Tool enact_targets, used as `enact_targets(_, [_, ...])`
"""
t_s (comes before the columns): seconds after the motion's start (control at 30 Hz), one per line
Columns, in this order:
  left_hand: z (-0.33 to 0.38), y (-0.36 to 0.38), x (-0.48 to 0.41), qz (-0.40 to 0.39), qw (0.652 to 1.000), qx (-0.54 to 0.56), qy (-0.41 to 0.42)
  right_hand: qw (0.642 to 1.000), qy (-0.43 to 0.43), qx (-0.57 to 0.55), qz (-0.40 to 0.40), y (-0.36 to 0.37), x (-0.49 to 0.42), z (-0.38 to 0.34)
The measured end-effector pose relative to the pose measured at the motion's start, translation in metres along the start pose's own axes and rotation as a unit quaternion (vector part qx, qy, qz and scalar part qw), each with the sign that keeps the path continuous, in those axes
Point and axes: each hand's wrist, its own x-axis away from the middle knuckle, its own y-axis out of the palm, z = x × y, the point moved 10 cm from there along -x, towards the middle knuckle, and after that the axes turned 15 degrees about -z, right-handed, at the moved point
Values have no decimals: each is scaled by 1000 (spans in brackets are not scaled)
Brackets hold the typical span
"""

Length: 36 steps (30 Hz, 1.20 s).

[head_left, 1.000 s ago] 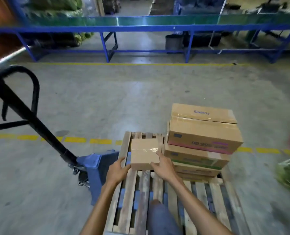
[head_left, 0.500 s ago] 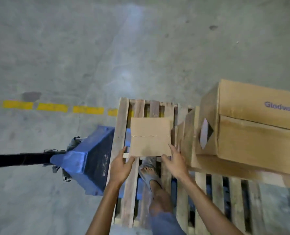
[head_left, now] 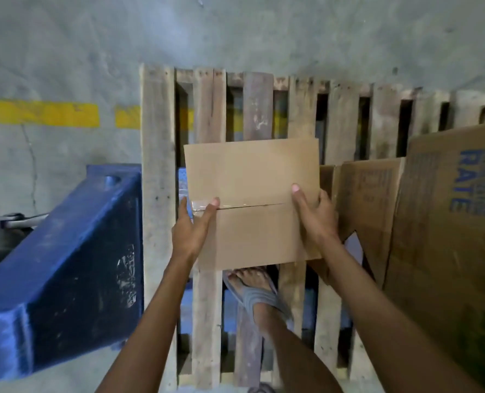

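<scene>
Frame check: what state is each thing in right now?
small box: taped shut, held at both sides, seemingly lifted.
left hand: grips the box's left edge.
right hand: grips its right edge.
pallet: lying flat, partly loaded.
pallet jack: blue forks under the pallet.
large boxes: stacked on the pallet's right.
sandalled foot: standing on the slats.

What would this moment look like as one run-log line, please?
left hand: grips small box, left edge | right hand: grips right edge | box: over pallet, beside printed cartons
</scene>
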Motion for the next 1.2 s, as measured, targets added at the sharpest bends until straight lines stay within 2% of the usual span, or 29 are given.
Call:
enact_targets(0.13, [-11,9,-23,-6,1000,25,-1,998,-7,-38,-42,9,-16,14])
enact_targets(0.33, [-6,-16,29,27,999,38,26,998,-62,3,-26,6,39,-7])
enact_targets(0.63, [16,-99,248,88,990,-21,107,991,-128,12,20,0,256,-61])
enact_targets(0.77, [21,-110,382,115,979,-54,162,984,-162,15,67,-33,398,-54])
enact_targets(0.93, [21,-47,575,68,960,-95,256,970,-159,-42,179,-121,608,19])
enact_targets(1.0, [18,-23,612,47,958,-91,268,967,-155,-45,198,-145,650,38])
enact_targets(1.07, [27,50,693,-31,936,-125,328,944,-140,-103,280,-205,747,101])
enact_targets(1.17, [38,91,718,-68,924,-125,354,931,-142,-85,325,-243,793,118])
enact_targets(1.2, [44,137,761,-102,906,-146,384,916,-124,-117,362,-273,842,156])
